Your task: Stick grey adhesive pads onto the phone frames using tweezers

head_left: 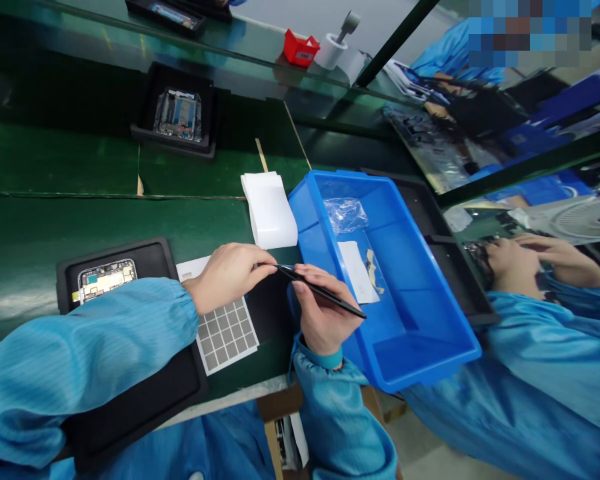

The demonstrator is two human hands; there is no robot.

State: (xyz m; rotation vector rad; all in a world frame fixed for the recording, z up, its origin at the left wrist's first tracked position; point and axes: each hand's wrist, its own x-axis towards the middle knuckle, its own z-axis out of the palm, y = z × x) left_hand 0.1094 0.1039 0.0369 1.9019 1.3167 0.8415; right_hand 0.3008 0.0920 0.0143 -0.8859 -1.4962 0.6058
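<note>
1. Here we are at the blue bin [435, 300], our right hand [327, 310] just over its near-left side and closed firmly around black tweezers [336, 300].
2. And the tweezers' tips, just left of the bin, meet our left hand [233, 270], thumb and forefinger drawn close together; whether they pinch anything, we cannot tell.
3. Under our left wrist, left of the bin, we have a sheet [227, 340] of grey squares, partly covered.
4. Farther left of the bin, a phone [107, 277] sits in a tray [160, 257], our sleeve [130, 327] across its near part.
5. Just beside the bin's far-left side, white paper [273, 213] curls over.
6. Inside the bin, we spot a clear bag [346, 215], a white slip [356, 270] and a tan scrap [373, 267].
7. Right of the bin, a co-worker's hands [513, 263] are busy!
</note>
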